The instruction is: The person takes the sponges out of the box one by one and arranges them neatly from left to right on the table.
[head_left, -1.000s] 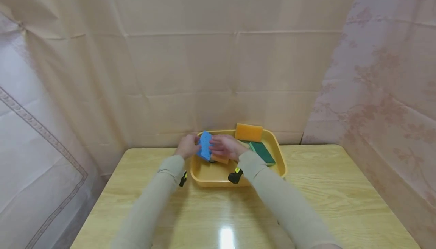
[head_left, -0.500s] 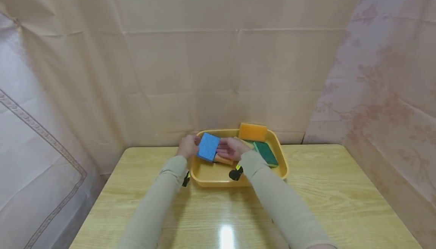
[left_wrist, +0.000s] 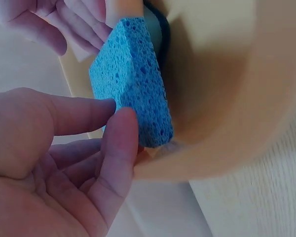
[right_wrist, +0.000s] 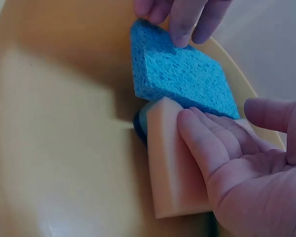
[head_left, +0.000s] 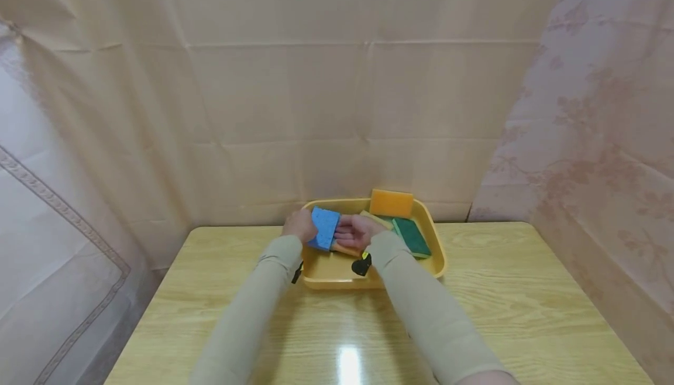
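Note:
A blue porous sponge [head_left: 325, 227] is pinched at its edge between the thumb and fingers of my left hand [head_left: 301, 225], tilted above the left part of a yellow tray [head_left: 337, 283]. My right hand [head_left: 358, 232] lies palm up with extended fingers beside it. In the right wrist view those fingers lie over a pale orange sponge [right_wrist: 165, 163], their tips close to the blue sponge's lower edge; whether they touch it I cannot tell. Part of a dark-edged sponge [left_wrist: 160, 34] peeks out behind the pale orange one.
A bright orange sponge [head_left: 391, 203] leans on the tray's back rim. Near the right wall lies a dark green scouring sponge [head_left: 412, 237], with a pale yellow sponge [head_left: 375, 219] partly hidden beside it. The tray stands on a wooden table [head_left: 500, 291] against a beige curtain [head_left: 295, 110].
My left hand has shifted slightly right and turned the blue sponge, whose face has swung about. The right hand has rolled to palm up beside it.

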`<control>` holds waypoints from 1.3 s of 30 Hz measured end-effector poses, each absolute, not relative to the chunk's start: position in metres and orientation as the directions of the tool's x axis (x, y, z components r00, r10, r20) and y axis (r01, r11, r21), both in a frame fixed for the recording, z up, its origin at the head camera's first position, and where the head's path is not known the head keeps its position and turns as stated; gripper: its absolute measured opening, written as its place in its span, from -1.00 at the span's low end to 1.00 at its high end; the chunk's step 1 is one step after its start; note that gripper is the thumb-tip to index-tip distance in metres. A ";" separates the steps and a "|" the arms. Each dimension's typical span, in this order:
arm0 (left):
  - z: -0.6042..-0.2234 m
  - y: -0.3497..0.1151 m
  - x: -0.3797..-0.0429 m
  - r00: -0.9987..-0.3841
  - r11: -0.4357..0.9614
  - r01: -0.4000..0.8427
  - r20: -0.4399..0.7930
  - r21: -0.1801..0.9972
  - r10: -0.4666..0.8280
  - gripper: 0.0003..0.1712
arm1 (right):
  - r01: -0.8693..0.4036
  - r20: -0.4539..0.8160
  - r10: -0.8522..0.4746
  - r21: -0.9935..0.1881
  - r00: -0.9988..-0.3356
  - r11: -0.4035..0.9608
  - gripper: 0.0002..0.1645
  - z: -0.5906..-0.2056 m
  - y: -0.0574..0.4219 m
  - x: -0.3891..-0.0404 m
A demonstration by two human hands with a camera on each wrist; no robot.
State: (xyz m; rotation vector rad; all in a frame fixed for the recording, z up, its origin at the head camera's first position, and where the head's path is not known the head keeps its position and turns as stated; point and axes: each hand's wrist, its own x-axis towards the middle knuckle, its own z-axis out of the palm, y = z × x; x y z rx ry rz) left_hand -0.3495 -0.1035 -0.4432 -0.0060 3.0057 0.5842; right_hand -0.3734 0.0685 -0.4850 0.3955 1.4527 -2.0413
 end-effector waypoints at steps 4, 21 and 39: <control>-0.443 -0.104 -0.349 -0.994 0.913 -0.046 -0.110 0.405 -0.001 -0.95 | 0.631 -0.565 -0.299 -0.748 -0.769 -0.207 -0.51 -0.483 0.068 -0.373; -0.444 -0.116 -0.351 -0.982 0.849 -0.028 -0.174 0.527 0.076 -0.63 | 0.632 -0.582 -0.258 -0.748 -0.771 -0.204 -0.54 -0.482 0.065 -0.369; -0.443 -0.118 -0.352 -0.963 0.851 -0.049 -0.251 0.523 0.098 -0.77 | 0.678 -0.586 -0.349 -0.681 -0.731 -0.277 -0.45 -0.485 0.074 -0.373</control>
